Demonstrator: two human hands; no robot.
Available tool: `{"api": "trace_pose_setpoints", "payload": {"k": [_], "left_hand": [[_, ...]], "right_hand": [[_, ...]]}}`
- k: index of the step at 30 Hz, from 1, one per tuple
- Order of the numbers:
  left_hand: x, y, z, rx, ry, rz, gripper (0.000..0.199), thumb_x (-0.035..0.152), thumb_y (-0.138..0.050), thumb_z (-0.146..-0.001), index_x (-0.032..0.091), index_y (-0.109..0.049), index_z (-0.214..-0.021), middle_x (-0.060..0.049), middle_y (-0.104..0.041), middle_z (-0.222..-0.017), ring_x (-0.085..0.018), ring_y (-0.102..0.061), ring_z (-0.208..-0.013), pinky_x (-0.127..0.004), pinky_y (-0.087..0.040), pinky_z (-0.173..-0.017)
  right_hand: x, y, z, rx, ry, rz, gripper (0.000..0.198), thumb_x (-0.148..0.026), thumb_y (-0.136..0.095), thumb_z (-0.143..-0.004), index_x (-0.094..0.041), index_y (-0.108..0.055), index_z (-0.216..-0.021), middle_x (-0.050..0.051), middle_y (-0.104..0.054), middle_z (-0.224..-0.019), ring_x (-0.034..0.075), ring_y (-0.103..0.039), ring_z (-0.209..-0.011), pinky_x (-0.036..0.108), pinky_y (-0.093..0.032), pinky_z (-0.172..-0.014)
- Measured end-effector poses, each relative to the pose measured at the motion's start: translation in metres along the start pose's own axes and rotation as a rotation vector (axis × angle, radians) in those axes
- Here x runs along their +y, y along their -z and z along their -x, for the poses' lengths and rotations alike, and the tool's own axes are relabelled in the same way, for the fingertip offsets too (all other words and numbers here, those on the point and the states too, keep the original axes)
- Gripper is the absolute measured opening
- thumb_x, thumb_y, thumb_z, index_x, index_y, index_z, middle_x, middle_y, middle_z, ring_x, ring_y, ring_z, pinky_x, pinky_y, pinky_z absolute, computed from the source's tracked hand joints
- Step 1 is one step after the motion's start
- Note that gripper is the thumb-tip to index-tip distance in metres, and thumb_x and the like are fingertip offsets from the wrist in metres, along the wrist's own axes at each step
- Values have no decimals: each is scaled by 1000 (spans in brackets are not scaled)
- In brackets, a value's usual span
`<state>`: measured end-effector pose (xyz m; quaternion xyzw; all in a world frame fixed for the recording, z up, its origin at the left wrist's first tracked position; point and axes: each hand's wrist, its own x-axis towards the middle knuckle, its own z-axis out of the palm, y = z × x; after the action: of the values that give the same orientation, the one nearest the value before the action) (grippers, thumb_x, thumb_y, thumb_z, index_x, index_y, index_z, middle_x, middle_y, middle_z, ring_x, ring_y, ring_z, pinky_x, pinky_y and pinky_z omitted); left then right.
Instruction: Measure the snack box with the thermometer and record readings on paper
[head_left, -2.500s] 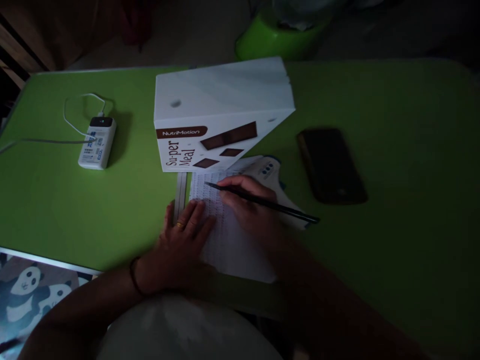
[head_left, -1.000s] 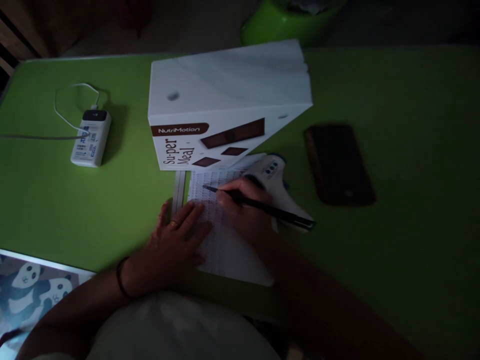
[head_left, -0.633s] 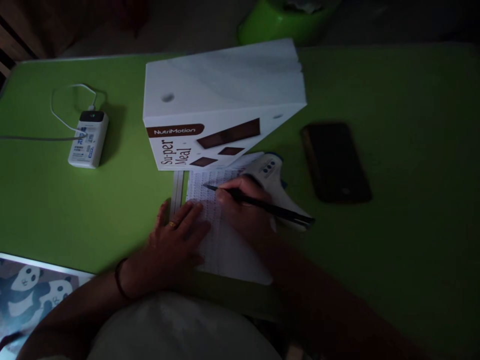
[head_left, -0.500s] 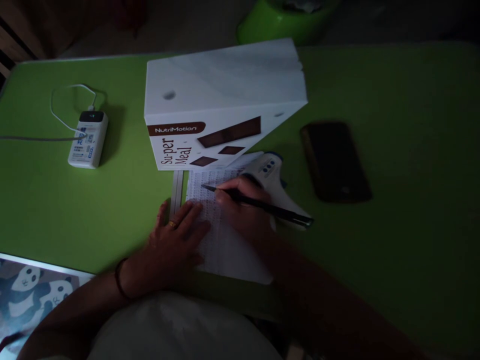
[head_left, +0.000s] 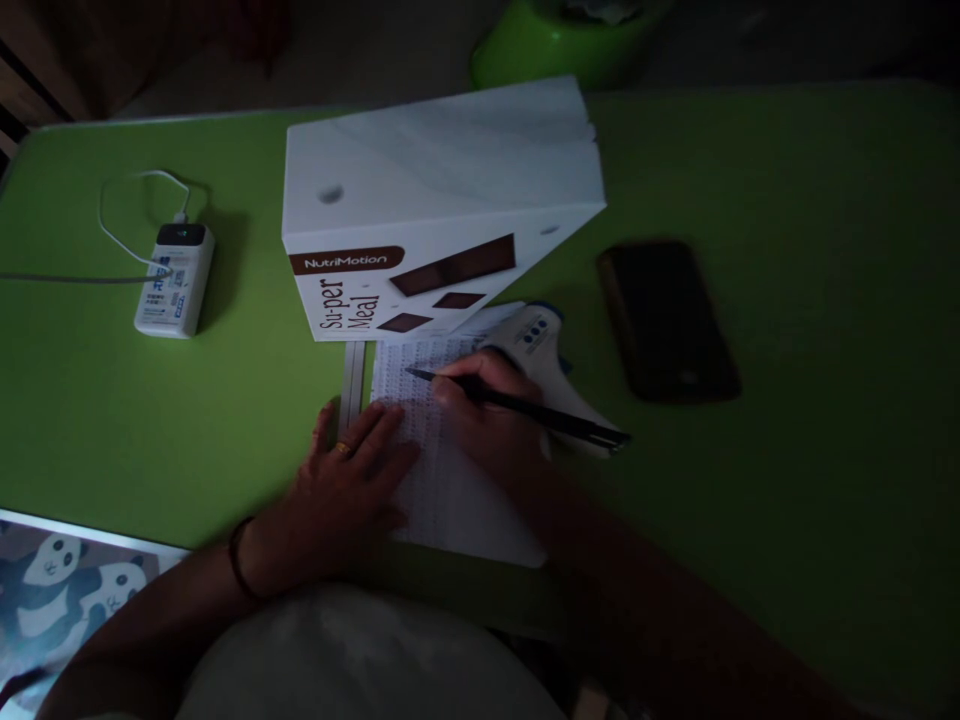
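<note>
A sheet of paper [head_left: 480,520] covered with rows of small writing or print lies on the green table. My right hand [head_left: 495,415] grips a black pen [head_left: 540,408], its tip over the upper left part of the sheet. Spread flat, my left hand [head_left: 345,490] rests across the paper's left edge, with a ring on one finger. A pale grey strip like a ruler [head_left: 352,385] runs from above my left fingers to the box. Beside my right hand lies a white and blue handheld thermometer [head_left: 544,350], partly hidden by that hand and the pen.
A white box marked NutriMotion [head_left: 442,170] stands just beyond the paper. On the right lies a dark phone [head_left: 667,320]. A white power bank [head_left: 174,285] with cables sits on the left of the green table [head_left: 825,350]. Behind the table is a green bin-like container [head_left: 525,50].
The pen has tilted very slightly, its rear end a little farther right. The view has shifted slightly; my left hand stays in place on the paper.
</note>
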<state>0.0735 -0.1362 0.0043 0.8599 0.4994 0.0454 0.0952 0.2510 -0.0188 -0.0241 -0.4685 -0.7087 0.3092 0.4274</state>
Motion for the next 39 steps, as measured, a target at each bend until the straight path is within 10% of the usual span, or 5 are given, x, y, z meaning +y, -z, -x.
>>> {"api": "trace_pose_setpoints", "payload": {"k": [39], "left_hand": [[0, 3, 0, -51, 7, 8, 74, 51, -77, -90, 21, -50, -152, -17, -35, -171, -35, -34, -159, -68, -21, -129]], "right_hand": [[-6, 1, 1, 25, -34, 1, 10, -26, -62, -82, -29, -57, -75, -2, -62, -64, 19, -60, -58, 34, -52, -58]]}}
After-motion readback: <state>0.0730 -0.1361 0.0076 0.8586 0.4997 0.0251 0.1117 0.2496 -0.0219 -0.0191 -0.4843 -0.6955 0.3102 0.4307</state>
